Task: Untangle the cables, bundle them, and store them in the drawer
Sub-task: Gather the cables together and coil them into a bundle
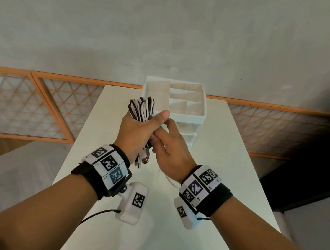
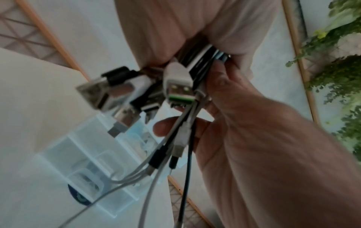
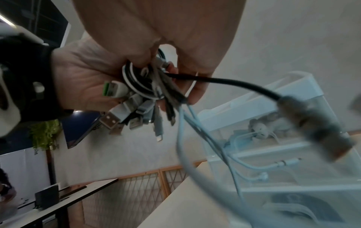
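Note:
A folded bundle of black and white cables (image 1: 142, 108) stands upright in my left hand (image 1: 138, 129), which grips it round the middle above the white table (image 1: 206, 166). USB plugs (image 1: 143, 160) hang out below the fist; the left wrist view shows them close up, one white plug with a green tongue (image 2: 178, 83). My right hand (image 1: 165, 140) meets the bundle from the right, and its fingers (image 3: 195, 91) pinch loose strands at the bundle, among them a black cable (image 3: 234, 81) ending in a blurred plug (image 3: 316, 128). The white drawer unit (image 1: 186, 108) stands just behind the hands.
The drawer unit's top tray has several open compartments, and its translucent drawers (image 3: 273, 143) hold white cables. A loose white cable (image 1: 171, 180) trails on the table under my right wrist. A wooden lattice screen (image 1: 36, 105) runs behind the table along a grey wall.

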`<action>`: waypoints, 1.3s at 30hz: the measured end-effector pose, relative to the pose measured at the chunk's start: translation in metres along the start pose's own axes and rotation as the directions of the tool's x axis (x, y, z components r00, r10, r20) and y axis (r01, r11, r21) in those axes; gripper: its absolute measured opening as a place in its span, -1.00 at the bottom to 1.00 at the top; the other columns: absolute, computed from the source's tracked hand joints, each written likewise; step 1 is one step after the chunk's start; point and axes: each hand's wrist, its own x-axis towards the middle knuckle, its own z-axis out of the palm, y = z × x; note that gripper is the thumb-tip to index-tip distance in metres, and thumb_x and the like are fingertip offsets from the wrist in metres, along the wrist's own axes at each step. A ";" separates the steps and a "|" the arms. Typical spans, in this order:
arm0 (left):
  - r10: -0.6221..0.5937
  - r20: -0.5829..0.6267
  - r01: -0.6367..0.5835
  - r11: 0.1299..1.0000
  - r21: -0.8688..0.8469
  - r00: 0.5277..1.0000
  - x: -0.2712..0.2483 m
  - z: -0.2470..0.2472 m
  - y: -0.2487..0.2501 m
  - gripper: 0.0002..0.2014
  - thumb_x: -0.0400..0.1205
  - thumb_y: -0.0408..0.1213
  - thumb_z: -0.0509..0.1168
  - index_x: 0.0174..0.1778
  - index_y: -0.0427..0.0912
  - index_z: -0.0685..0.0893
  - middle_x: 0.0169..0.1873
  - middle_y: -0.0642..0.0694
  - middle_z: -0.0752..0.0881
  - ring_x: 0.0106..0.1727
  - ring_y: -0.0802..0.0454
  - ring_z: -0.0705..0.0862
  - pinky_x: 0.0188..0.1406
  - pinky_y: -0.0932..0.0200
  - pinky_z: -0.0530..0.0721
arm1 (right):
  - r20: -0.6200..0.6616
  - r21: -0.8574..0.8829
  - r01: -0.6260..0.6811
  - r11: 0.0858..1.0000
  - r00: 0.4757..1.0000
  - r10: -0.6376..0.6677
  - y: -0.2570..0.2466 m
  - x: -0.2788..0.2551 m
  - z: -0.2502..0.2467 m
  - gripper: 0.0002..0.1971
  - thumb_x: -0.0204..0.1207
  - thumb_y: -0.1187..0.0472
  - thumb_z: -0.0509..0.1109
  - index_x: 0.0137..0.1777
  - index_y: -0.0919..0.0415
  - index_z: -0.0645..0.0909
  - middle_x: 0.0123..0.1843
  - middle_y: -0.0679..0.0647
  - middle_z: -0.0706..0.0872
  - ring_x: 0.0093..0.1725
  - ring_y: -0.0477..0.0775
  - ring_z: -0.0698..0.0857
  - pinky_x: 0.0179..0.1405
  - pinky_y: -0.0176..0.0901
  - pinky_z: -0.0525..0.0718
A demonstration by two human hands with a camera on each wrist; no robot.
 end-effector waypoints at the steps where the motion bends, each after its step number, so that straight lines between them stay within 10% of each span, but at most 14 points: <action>1: 0.030 -0.010 -0.030 0.999 0.014 1.000 0.000 -0.001 0.002 -0.59 0.47 -0.14 0.57 0.06 -0.36 0.70 -0.24 -0.14 0.80 -0.21 -0.03 0.82 -0.29 0.11 0.76 | 0.038 0.027 0.003 1.000 0.999 -0.004 -0.003 -0.001 -0.003 -0.65 0.75 0.12 0.18 0.48 0.13 0.54 0.42 0.20 0.49 0.20 0.08 0.65 0.11 0.12 0.74; 5: 0.112 -0.052 -0.109 0.992 0.065 0.992 0.009 -0.010 0.010 -0.76 0.59 -0.17 0.48 -0.08 -0.32 0.74 -0.31 -0.19 0.78 -0.24 -0.07 0.78 -0.06 -0.14 0.80 | 0.135 0.134 -0.194 0.972 0.975 0.176 -0.006 -0.014 -0.015 -0.15 0.59 0.13 0.48 0.71 -0.27 0.02 0.35 -0.06 0.62 0.22 -0.26 0.64 0.29 -0.27 0.64; 8: 0.132 -0.016 -0.132 0.990 0.044 0.991 0.010 -0.016 0.014 -0.84 0.55 -0.20 0.46 -0.23 -0.24 0.75 -0.35 -0.24 0.76 -0.23 -0.20 0.74 0.12 -0.38 0.73 | 0.090 0.199 -0.309 0.930 0.951 0.297 0.000 -0.015 -0.017 -0.43 0.60 0.09 0.49 0.55 -0.14 0.37 -0.20 -0.03 0.73 -0.29 -0.02 0.69 -0.22 -0.22 0.70; 12: 0.136 0.058 -0.138 0.990 0.029 0.989 0.008 -0.021 0.018 -0.87 0.58 -0.32 0.41 -0.24 -0.30 0.70 -0.36 -0.28 0.73 -0.22 -0.24 0.71 0.15 -0.38 0.67 | 0.218 0.084 -0.390 0.917 0.905 0.365 0.017 -0.019 -0.015 -0.76 0.62 -0.01 0.45 -0.15 0.15 0.72 -0.57 -0.17 0.45 -0.56 -0.16 0.39 -0.44 -0.30 0.43; 16: 0.159 0.282 -0.217 0.958 0.187 0.946 -0.003 -0.023 0.020 -0.90 0.56 -0.30 0.40 -0.25 -0.20 0.69 -0.34 -0.32 0.75 -0.24 -0.19 0.73 0.00 -0.15 0.69 | 0.318 -0.034 -0.509 0.860 0.811 0.492 0.027 -0.021 -0.024 -0.69 0.60 -0.05 0.45 -0.34 0.01 0.79 -0.67 -0.16 0.53 -0.66 -0.15 0.40 -0.52 -0.32 0.48; 20: -0.020 0.477 -0.183 0.909 0.375 0.879 -0.012 -0.020 0.019 -0.90 0.54 -0.22 0.47 -0.25 -0.14 0.73 -0.33 -0.26 0.80 -0.23 -0.38 0.76 -0.12 -0.27 0.72 | 0.296 -0.294 -0.427 0.855 0.810 0.506 0.037 -0.009 -0.040 -0.78 0.48 0.14 0.54 -0.41 0.05 0.78 -0.45 0.03 0.73 -0.49 -0.11 0.56 -0.44 -0.33 0.50; 22: -0.095 0.523 -0.200 0.854 0.480 0.847 -0.013 -0.018 0.021 -0.86 0.56 -0.27 0.48 -0.30 -0.16 0.74 -0.37 -0.18 0.82 -0.26 -0.21 0.79 -0.16 -0.02 0.72 | 0.268 -0.420 -0.334 0.844 0.842 0.467 0.037 -0.002 -0.044 -0.76 0.44 0.08 0.55 -0.42 0.13 0.72 -0.45 0.06 0.70 -0.44 0.00 0.58 -0.38 -0.20 0.54; 27: -0.013 0.326 -0.146 0.878 0.456 0.945 -0.004 -0.018 0.020 -0.92 0.58 -0.35 0.47 -0.22 -0.17 0.74 -0.39 -0.13 0.80 -0.30 -0.02 0.79 -0.12 0.04 0.74 | 0.304 -0.557 -0.140 0.819 0.883 0.358 0.022 0.002 -0.052 -0.74 0.37 -0.10 0.56 -0.36 0.00 0.62 -0.45 -0.10 0.60 -0.38 0.00 0.59 -0.33 -0.19 0.47; 32: 0.155 0.099 -0.180 0.925 0.335 0.983 0.002 -0.018 0.017 -0.94 0.60 -0.36 0.43 -0.07 -0.28 0.72 -0.31 -0.20 0.79 -0.24 -0.04 0.79 -0.10 0.04 0.77 | 0.385 -0.167 -0.269 0.949 0.868 0.314 0.015 -0.013 -0.044 -0.42 0.19 -0.40 0.59 0.16 -0.17 0.64 -0.15 -0.19 0.73 -0.17 -0.24 0.69 -0.12 -0.26 0.60; 39: 0.175 0.147 -0.214 0.925 0.313 0.973 -0.004 -0.011 0.012 -0.89 0.54 -0.39 0.47 -0.10 -0.36 0.74 -0.21 -0.31 0.81 -0.11 -0.19 0.81 -0.03 0.09 0.79 | 0.250 0.032 -0.352 0.936 0.909 0.333 0.005 -0.019 -0.015 -0.75 0.53 -0.08 0.53 -0.35 -0.17 0.60 -0.51 -0.32 0.60 -0.45 -0.26 0.54 -0.34 -0.46 0.41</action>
